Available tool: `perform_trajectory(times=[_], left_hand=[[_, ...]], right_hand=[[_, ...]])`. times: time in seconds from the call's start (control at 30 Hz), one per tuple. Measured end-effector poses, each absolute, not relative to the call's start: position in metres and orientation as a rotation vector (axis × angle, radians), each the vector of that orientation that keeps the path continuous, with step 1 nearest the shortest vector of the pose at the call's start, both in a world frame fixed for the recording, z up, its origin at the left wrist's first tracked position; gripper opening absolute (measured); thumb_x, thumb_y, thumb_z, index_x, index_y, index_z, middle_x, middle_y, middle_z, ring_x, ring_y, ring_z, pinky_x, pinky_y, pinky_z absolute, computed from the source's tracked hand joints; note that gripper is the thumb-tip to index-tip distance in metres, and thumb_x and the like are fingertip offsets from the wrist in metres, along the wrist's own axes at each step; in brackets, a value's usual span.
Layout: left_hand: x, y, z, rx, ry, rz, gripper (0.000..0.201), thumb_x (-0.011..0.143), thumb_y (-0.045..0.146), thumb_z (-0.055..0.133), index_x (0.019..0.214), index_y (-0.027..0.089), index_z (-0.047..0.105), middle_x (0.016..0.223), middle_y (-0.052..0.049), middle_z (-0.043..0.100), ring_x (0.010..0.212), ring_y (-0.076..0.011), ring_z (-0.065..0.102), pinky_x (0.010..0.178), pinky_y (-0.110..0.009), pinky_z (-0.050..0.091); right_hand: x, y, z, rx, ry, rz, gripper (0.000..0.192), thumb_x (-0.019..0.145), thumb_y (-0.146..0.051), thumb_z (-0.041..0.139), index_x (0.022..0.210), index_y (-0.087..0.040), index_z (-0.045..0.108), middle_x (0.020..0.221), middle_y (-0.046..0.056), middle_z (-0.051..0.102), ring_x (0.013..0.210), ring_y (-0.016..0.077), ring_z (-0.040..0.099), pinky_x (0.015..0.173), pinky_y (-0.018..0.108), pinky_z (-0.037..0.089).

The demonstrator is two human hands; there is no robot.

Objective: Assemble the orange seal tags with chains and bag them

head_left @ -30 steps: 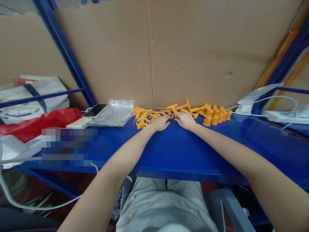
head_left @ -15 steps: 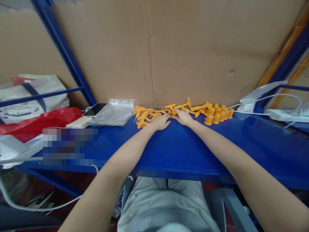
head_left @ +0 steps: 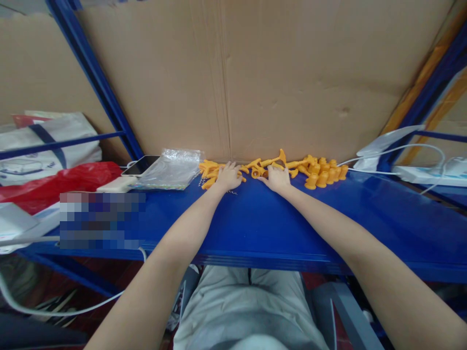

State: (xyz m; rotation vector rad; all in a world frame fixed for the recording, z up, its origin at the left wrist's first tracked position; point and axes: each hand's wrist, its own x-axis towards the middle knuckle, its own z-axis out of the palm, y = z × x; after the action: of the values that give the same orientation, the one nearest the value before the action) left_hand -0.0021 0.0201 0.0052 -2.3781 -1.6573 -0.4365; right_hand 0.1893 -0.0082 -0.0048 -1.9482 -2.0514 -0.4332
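Small orange plastic parts lie in a row along the back of a blue shelf (head_left: 262,218), against a cardboard wall. My left hand (head_left: 228,176) rests flat on the left pile of orange parts (head_left: 207,172), fingers spread, and covers some of them. My right hand (head_left: 278,178) lies palm down at the middle of the row, fingertips touching a small orange piece (head_left: 257,172). To its right stands a cluster of upright orange cone-shaped pieces (head_left: 324,172). Whether either hand grips a part is hidden.
A clear plastic bag (head_left: 171,169), a phone (head_left: 140,165) and a white power bank (head_left: 116,184) lie at the left. Further left are a red bag (head_left: 54,182) and a white tote. White cables and a power strip (head_left: 426,173) sit at the right.
My left hand has slid left and further back onto the left pile of orange parts. My right hand stayed near the middle of the row.
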Motion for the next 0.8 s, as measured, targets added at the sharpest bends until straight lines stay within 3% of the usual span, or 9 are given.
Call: perform_trajectory(times=[0.1, 0.23, 0.33, 0.63, 0.8], left_hand=[[-0.0042, 0.0246, 0.0024, -2.386, -1.767, -0.385, 0.057, 0.096, 0.038, 0.04, 0.15, 0.019, 0.043, 0.16, -0.013, 0.036, 0.15, -0.033, 0.028, 0.117, -0.059, 0.03], [-0.0035, 0.0265, 0.0031, -2.383, -1.826, -0.312, 0.051, 0.099, 0.039, 0.032, 0.142, 0.022, 0.054, 0.151, -0.013, 0.05, 0.141, -0.0345, 0.043, 0.114, -0.062, 0.032], [-0.0033, 0.0252, 0.0044, -2.347, -1.826, -0.302, 0.049, 0.099, 0.039, 0.033, 0.136, 0.02, 0.059, 0.143, -0.016, 0.057, 0.134, -0.0362, 0.05, 0.111, -0.06, 0.036], [-0.0044, 0.0224, 0.0043, -2.267, -1.801, -0.418, 0.047, 0.098, 0.032, 0.037, 0.139, 0.019, 0.053, 0.138, -0.017, 0.057, 0.133, -0.034, 0.048, 0.104, -0.052, 0.044], [-0.0064, 0.025, 0.0038, -2.246, -1.795, -0.448, 0.037, 0.097, 0.029, 0.04, 0.12, 0.019, 0.067, 0.126, -0.016, 0.062, 0.125, -0.0332, 0.053, 0.099, -0.048, 0.047]], right_hand=[[0.1882, -0.0085, -0.0043, -1.946, -2.086, -0.421, 0.044, 0.099, -0.045, 0.048, 0.123, -0.008, 0.055, 0.114, 0.023, 0.071, 0.113, 0.0325, 0.064, 0.097, 0.043, 0.037], [0.1881, -0.0082, -0.0035, -1.891, -2.125, -0.391, 0.037, 0.1, -0.035, 0.047, 0.126, -0.009, 0.053, 0.116, 0.022, 0.071, 0.115, 0.0305, 0.064, 0.096, 0.041, 0.037], [0.1873, -0.01, -0.0016, -1.888, -2.142, -0.387, 0.038, 0.1, -0.033, 0.045, 0.128, -0.009, 0.053, 0.117, 0.023, 0.07, 0.116, 0.0311, 0.063, 0.097, 0.042, 0.037], [0.1856, -0.0131, 0.0007, -1.875, -2.188, -0.394, 0.038, 0.1, -0.03, 0.043, 0.13, -0.007, 0.054, 0.12, 0.023, 0.069, 0.118, 0.0311, 0.061, 0.099, 0.042, 0.036], [0.1861, -0.012, -0.0007, -1.864, -2.189, -0.401, 0.038, 0.1, -0.029, 0.042, 0.129, -0.007, 0.055, 0.123, 0.022, 0.068, 0.12, 0.0315, 0.06, 0.1, 0.043, 0.037]])
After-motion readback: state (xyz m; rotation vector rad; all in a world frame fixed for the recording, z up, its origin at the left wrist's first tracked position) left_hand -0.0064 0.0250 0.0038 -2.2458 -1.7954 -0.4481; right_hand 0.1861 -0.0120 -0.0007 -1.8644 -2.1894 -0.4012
